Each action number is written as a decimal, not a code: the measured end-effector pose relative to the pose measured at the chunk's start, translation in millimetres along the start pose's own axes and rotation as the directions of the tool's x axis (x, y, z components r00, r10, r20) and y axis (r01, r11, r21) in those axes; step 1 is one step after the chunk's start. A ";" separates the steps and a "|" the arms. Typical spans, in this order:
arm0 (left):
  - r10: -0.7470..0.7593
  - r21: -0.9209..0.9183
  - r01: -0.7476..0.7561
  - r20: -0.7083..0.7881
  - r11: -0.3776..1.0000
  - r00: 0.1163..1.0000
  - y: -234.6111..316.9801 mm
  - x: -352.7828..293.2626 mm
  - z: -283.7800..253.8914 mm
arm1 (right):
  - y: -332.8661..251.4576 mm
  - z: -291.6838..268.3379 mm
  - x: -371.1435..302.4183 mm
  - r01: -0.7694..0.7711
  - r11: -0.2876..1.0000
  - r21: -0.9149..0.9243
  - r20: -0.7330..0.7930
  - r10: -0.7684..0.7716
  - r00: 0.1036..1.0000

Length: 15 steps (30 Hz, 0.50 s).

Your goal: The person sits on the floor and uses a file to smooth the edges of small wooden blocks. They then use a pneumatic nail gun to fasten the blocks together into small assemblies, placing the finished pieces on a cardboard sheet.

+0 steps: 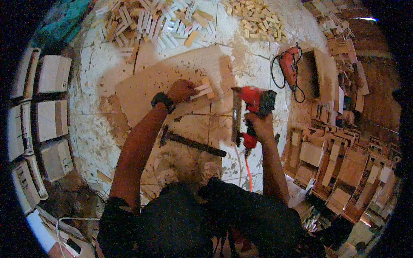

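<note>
My left hand (183,90), with a dark watch on its wrist, pinches a small wooden piece (203,91) made of pale strips and light blocks. It is held over a flat brown board (167,71) on the floor. To the right, my right hand (259,124) is wrapped around the handle of a red and black nail gun (254,98). The gun's long magazine stands on its left side, and an orange air hose (249,170) runs from the handle toward me. Nearer to me than the board lies a hammer (195,144) with a dark handle.
Heaps of pale strips (148,21) and small wood blocks (256,19) lie at the far side. A red corded drill (289,69) rests beside an open wooden box (325,73). Wooden panels (53,77) line the left; stacked wooden frames (340,167) fill the right.
</note>
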State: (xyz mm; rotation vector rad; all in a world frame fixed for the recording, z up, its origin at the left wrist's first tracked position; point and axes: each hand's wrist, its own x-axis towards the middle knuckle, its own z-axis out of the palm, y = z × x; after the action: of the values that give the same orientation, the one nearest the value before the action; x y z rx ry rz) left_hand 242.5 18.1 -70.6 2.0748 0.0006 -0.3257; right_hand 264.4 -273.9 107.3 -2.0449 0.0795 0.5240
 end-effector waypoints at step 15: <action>0.321 0.096 -0.333 -0.607 0.938 0.728 54.2 42.8 -191.4 | 55.9 -66.5 -18.3 -0.226 0.917 0.328 0.028 0.229 0.973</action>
State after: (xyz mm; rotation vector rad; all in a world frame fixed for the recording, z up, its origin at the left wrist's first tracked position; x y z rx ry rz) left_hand 335.1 148.2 55.4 2.0248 0.0296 0.5832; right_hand 254.9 -361.5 97.1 -1.7181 0.3912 0.6003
